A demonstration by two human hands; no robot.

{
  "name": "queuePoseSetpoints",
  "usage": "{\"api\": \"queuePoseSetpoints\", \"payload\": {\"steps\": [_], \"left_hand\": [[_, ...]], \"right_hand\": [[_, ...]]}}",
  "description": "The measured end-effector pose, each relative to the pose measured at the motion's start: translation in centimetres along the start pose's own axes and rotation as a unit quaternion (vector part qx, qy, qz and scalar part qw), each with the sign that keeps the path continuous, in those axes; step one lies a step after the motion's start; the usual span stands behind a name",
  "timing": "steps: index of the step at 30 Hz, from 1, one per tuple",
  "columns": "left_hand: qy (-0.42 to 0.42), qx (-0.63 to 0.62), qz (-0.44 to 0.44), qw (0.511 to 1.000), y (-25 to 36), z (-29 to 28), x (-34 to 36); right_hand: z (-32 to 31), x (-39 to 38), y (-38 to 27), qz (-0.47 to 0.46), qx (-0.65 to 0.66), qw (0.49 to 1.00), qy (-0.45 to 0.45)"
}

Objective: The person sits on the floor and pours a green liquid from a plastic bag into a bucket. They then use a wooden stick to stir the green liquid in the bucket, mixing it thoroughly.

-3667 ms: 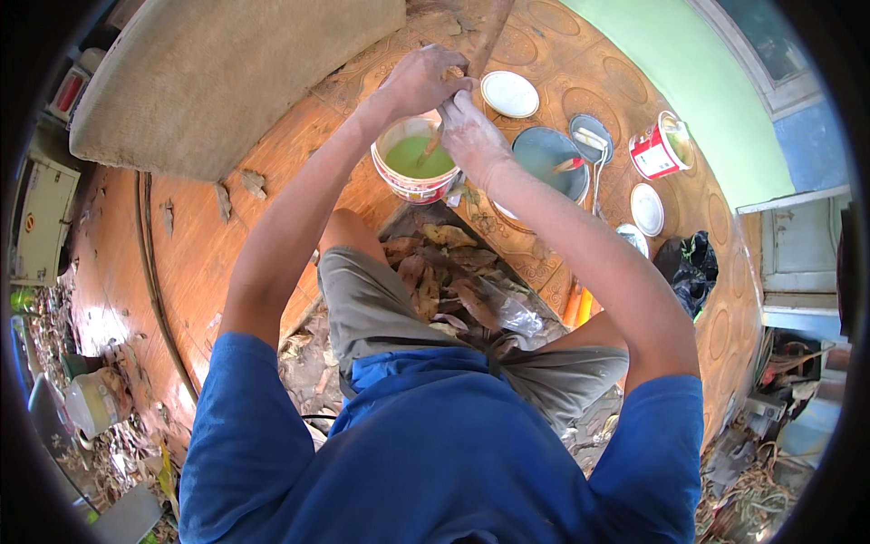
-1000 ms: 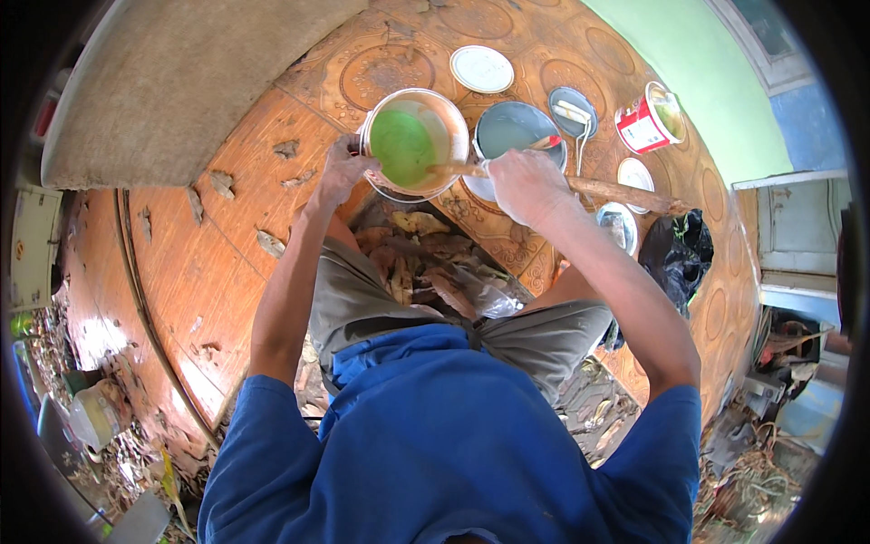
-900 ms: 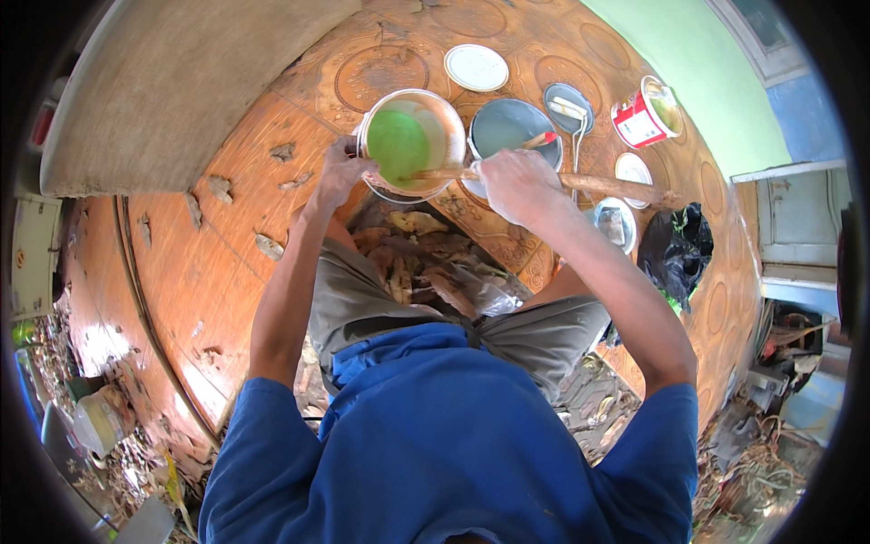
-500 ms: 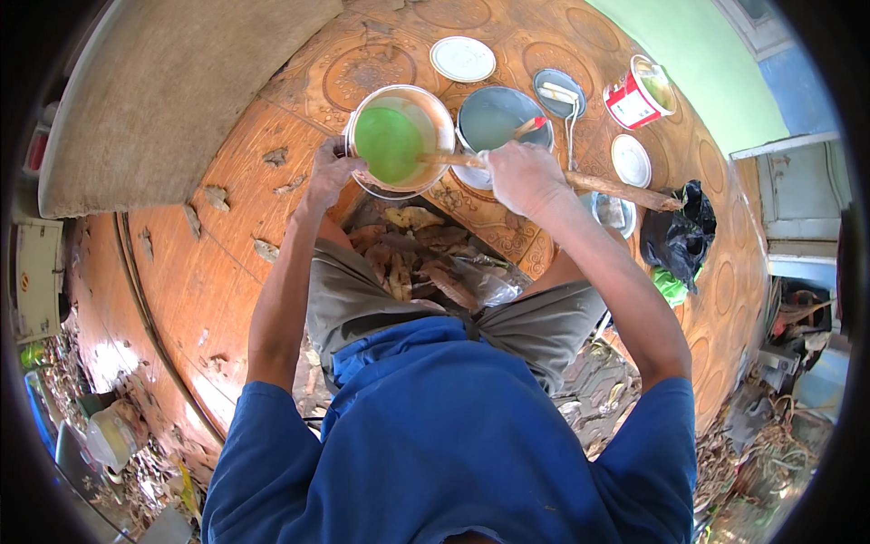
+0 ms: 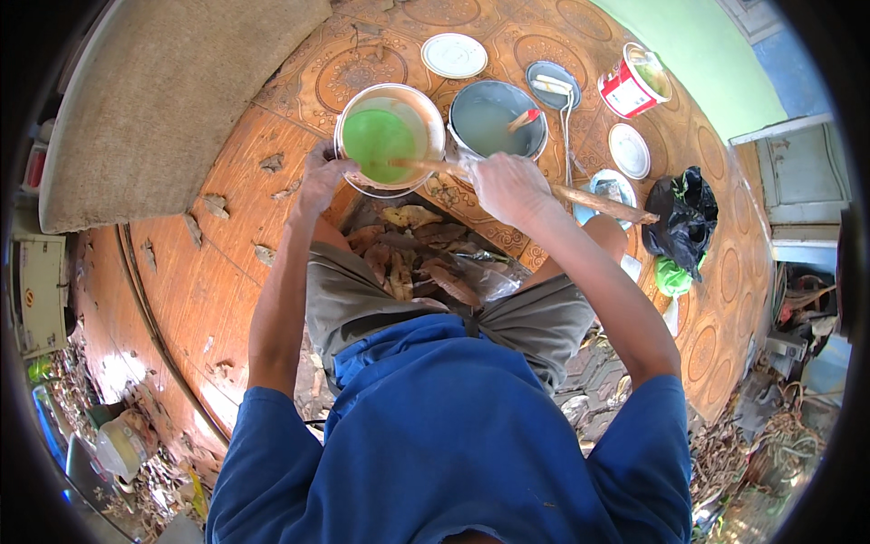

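My left hand [image 5: 322, 177] grips the near-left rim of a white bucket [image 5: 419, 111] that holds bright green paint [image 5: 376, 140]. My right hand [image 5: 510, 188] is closed round a long wooden stick [image 5: 598, 202]. The stick's left end reaches over the bucket's rim into the paint, and its thick end points right, past my knee. Just right of the paint bucket is a dark grey bucket [image 5: 473, 94] of cloudy liquid. A paintbrush [image 5: 524, 119] with a red part leans inside it.
A white lid [image 5: 454, 56] and a grey lid with a paint roller [image 5: 551, 83] lie beyond the buckets. To the right are a red-and-white tub [image 5: 632, 88], another white lid [image 5: 630, 151] and a black plastic bag [image 5: 681, 213]. Dry leaves [image 5: 426, 236] fill a gap between my legs.
My right hand has moved slightly left and down with the stick, whose thick end has come nearer and left. My left hand stays on the bucket's rim. The view has shifted a little.
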State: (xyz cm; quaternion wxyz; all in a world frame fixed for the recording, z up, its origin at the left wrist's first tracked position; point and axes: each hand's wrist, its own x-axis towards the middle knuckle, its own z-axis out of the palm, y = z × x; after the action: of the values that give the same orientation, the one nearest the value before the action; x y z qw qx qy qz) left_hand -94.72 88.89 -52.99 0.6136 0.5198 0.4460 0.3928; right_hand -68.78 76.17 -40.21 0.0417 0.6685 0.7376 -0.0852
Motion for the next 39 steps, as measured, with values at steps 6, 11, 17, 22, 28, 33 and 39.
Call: {"api": "queuePoseSetpoints", "payload": {"steps": [6,11,17,22,28,33,39], "left_hand": [[-0.023,0.006,0.006,1.000,-0.1,-0.7,-0.4],[-0.032,0.011,-0.003,0.999,1.1,0.2,-0.6],[0.016,-0.001,-0.009,1.000,-0.9,-1.1,0.1],[-0.014,0.009,-0.001,1.000,0.3,-0.1,-0.6],[-0.005,-0.019,-0.001,1.000,-0.1,-0.3,-0.4],[0.006,-0.026,-0.010,1.000,-0.6,-0.9,-0.3],[-0.012,0.013,-0.014,1.000,0.3,0.2,-0.2]], "right_hand": [[-0.9,1.1,1.4,0.020,-0.016,1.000,0.018],[-1.0,1.7,-0.7,0.054,0.028,0.997,-0.052],[-0.2,0.2,0.5,0.003,0.006,1.000,0.022],[-0.7,2.2,0.7,0.017,-0.023,0.996,0.084],[0.5,0.7,-1.4,-0.049,-0.018,0.997,0.050],[-0.6,0.8,0.6,0.007,-0.048,0.999,-0.003],[-0.4,3.0,-0.4,0.007,-0.088,0.995,0.041]]}}
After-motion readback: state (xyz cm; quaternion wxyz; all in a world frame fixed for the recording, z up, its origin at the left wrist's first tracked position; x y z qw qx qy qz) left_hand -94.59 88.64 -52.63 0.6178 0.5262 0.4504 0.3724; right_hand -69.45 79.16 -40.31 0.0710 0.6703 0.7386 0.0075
